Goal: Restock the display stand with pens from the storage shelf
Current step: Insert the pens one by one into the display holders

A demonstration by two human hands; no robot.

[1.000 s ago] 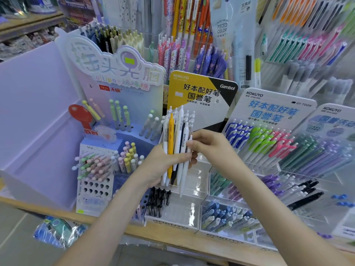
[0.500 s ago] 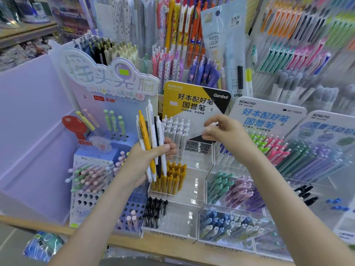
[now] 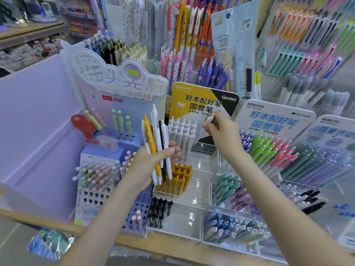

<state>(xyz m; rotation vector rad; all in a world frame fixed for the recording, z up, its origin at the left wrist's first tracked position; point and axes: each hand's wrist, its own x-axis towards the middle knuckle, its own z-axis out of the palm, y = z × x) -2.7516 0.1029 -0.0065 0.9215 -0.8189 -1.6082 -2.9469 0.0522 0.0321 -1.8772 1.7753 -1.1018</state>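
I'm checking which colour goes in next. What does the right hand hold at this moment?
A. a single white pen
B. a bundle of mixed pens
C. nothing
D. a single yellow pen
A: the right hand pinches a single white pen just above the stand's top row of white pens, while the mixed bundle of pens sits in the left hand.

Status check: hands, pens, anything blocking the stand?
Left hand grips pen bundle: white, yellow, black. Right hand pinches one white pen above the white pen row in the Kokuyo stand. Empty slots beside that row, nothing blocking them.
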